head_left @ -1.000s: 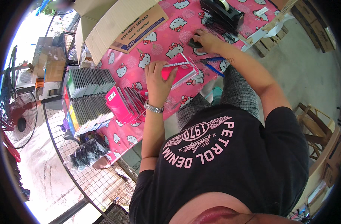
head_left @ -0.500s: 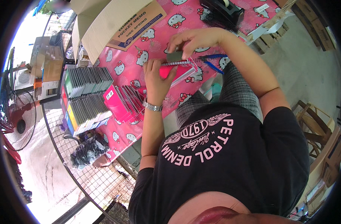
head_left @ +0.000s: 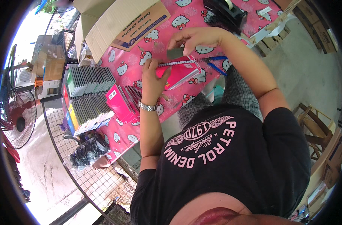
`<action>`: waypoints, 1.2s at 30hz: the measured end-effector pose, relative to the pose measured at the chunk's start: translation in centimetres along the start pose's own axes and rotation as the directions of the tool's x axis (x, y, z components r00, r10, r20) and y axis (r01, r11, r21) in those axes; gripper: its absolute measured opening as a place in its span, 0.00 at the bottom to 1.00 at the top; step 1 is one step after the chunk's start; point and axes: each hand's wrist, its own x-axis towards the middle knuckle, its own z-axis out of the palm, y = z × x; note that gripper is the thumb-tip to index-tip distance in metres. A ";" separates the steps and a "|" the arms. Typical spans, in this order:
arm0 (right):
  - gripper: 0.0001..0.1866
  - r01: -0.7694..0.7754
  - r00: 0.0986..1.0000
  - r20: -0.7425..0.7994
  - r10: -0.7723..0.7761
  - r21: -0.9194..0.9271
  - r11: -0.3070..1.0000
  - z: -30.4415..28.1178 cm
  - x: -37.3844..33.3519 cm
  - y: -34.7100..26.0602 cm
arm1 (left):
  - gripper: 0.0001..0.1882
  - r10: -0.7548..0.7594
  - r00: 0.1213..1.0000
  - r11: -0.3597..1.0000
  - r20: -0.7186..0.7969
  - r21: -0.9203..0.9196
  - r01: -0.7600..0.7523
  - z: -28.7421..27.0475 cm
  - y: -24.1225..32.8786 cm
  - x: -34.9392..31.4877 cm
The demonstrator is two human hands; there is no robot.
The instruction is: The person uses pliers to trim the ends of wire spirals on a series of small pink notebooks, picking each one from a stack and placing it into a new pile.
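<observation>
The pink cartoon-print table (head_left: 253, 15) carries the work, with a large cardboard box (head_left: 114, 22) at its far left and rows of stacked spiral notebooks (head_left: 89, 93) along the left edge. Near the middle lies a pink notebook (head_left: 180, 73), its wire spiral (head_left: 176, 63) along the far edge. The left hand (head_left: 153, 80) lies flat on the cover, fingers together, pressing it down. The right hand (head_left: 195, 37) hovers just beyond the spiral, fingertips pinched on a small dark grey piece (head_left: 175, 53).

Judging by this, the step in hand is work on the binding: one hand steadies the book while the other brings the piece to the coil. The next move seems to call for lining that piece up with the spiral's end while the left hand keeps the book from sliding.

What the grey piece is cannot be told. A blue-handled tool (head_left: 215, 64) lies just right of the notebook, partly hidden by the right forearm. The black tape dispenser (head_left: 225, 11) is cut off at the far edge.
</observation>
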 end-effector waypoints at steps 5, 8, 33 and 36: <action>0.24 -0.325 0.940 -0.256 0.224 -0.479 0.816 -2.7 1.1 1.8 | 0.15 -0.164 0.984 0.968 0.066 -0.180 0.173 0.2 -0.4 0.1; 0.26 -0.613 0.771 -0.627 0.113 -0.681 0.402 -6.6 -0.2 7.5 | 0.13 -0.218 0.974 0.938 0.067 -0.260 0.228 0.4 -0.2 0.4; 0.29 -0.203 0.755 -0.395 -0.523 -0.900 0.386 13.1 -2.4 3.8 | 0.11 -0.434 0.873 0.656 -0.223 -0.742 0.136 3.7 -0.3 -2.4; 0.28 -0.254 0.784 -0.393 -0.480 -0.910 0.329 13.4 -1.9 3.8 | 0.13 -0.434 0.859 0.700 -0.271 -0.702 0.131 4.4 -0.6 -2.9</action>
